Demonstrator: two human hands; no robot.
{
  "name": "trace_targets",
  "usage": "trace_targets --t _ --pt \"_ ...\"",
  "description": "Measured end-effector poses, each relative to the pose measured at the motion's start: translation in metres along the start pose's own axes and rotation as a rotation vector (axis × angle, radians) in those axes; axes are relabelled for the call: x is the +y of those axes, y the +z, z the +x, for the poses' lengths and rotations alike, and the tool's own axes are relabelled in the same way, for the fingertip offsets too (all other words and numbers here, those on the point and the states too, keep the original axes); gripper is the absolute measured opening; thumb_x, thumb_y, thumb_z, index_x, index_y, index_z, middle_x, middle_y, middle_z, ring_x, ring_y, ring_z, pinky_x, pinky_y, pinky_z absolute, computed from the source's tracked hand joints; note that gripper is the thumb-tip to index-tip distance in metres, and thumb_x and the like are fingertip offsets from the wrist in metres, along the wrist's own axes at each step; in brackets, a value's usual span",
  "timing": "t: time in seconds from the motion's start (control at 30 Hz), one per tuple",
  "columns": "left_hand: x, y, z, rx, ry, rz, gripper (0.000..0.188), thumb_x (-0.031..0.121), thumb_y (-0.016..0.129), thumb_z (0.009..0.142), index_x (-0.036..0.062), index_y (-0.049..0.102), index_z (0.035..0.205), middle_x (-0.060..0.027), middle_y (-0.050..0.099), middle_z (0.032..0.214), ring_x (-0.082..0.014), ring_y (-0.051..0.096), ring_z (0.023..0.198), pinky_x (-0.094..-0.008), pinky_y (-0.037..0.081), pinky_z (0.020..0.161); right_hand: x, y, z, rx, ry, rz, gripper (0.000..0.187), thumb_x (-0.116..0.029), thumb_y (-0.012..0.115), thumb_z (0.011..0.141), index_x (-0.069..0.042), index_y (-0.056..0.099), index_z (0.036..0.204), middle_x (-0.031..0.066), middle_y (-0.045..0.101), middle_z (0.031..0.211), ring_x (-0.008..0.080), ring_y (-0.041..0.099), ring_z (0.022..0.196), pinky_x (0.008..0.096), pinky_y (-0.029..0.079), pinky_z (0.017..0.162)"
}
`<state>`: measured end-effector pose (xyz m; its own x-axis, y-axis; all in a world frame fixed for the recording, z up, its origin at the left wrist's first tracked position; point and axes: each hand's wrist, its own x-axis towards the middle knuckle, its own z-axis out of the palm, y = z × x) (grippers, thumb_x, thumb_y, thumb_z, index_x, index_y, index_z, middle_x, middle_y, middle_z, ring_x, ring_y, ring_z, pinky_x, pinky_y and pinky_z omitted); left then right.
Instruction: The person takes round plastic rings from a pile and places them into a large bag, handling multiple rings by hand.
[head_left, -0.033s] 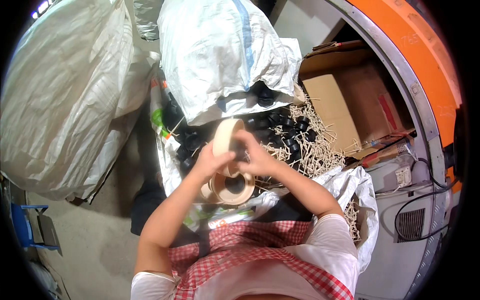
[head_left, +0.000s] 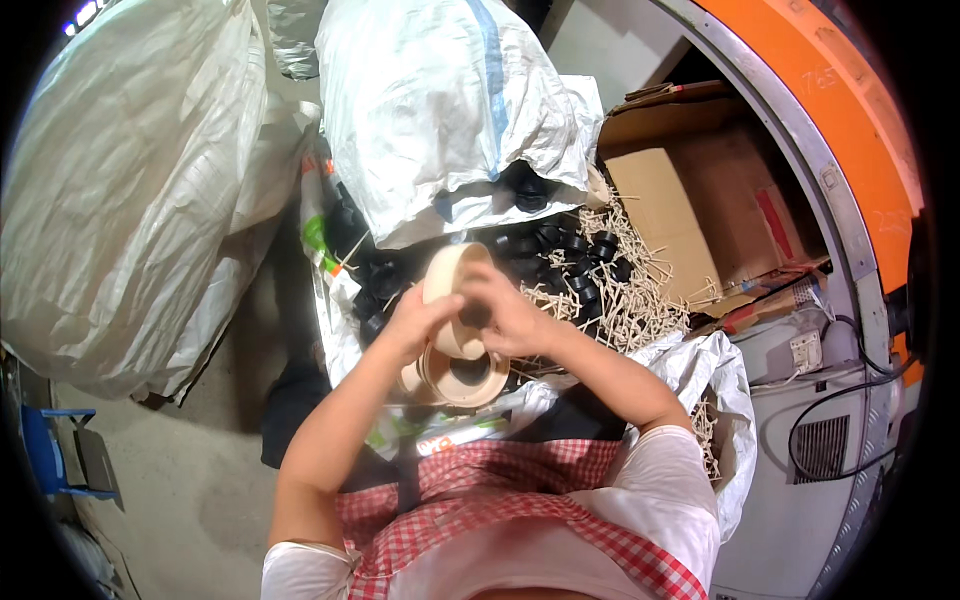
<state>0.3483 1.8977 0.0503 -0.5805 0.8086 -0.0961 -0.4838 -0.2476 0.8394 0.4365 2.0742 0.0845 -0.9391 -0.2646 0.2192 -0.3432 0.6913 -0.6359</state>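
A cream-coloured, wide ring-shaped part (head_left: 437, 280) is held up on its edge in front of me. My left hand (head_left: 418, 322) grips its left side, thumb across the wall. My right hand (head_left: 510, 315) reaches into the ring's open side with curled fingers, slightly blurred; whatever they pinch, if anything, is hidden. Just below the hands lies another cream ring (head_left: 465, 392) with an inner lip, its opening facing up. Beyond and to the right, several black round plastic parts (head_left: 580, 290) lie heaped with many thin beige sticks (head_left: 640, 310).
A large white woven sack (head_left: 430, 110) lies over the heap's far side, black parts at its mouth. Another big white sack (head_left: 130, 200) stands left. At right are an open cardboard box (head_left: 660, 200), an orange-edged machine (head_left: 850, 90) and a black cable (head_left: 795, 440). A blue stool (head_left: 50, 450) stands far left.
The held ring has tipped slightly, with its opening turned more to the right. My right fingers have shifted a little at its open side. The surroundings are the same.
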Motion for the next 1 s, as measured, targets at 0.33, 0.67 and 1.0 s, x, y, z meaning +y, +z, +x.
trace_targets --t 0.33,0.67,1.0 --pt "-0.016 0.002 -0.006 -0.008 0.081 0.298 0.055 0.02 0.072 0.076 0.0016 0.048 0.123 -0.0053 0.059 0.109 -0.0115 0.055 0.096 -0.0281 0.046 0.084 0.001 0.017 -0.016 0.043 0.885 1.039 0.073 -0.027 0.057 0.088 -0.002 0.013 0.14 0.023 0.046 0.124 0.0258 0.056 0.105 0.0373 0.051 0.081" --pt "-0.033 0.007 -0.013 0.061 0.171 0.369 0.047 0.022 0.071 0.075 0.0007 0.054 0.114 -0.0081 0.063 0.098 -0.0141 0.06 0.085 -0.0287 0.049 0.074 0.002 0.027 -0.036 0.247 0.504 0.001 0.069 -0.057 0.039 0.091 -0.003 0.034 0.133 0.0185 0.063 0.097 0.0252 0.063 0.079 0.0396 0.053 0.067" --pt "-0.041 0.015 -0.046 -0.01 0.238 0.668 0.055 0.017 0.07 0.074 0.0014 0.049 0.122 -0.0064 0.06 0.107 -0.0137 0.057 0.094 -0.0281 0.046 0.083 0.009 0.08 -0.044 0.404 0.392 0.562 0.076 -0.02 0.063 0.08 -0.001 0.022 0.141 0.0189 0.035 0.139 0.0264 0.041 0.125 0.0369 0.037 0.101"
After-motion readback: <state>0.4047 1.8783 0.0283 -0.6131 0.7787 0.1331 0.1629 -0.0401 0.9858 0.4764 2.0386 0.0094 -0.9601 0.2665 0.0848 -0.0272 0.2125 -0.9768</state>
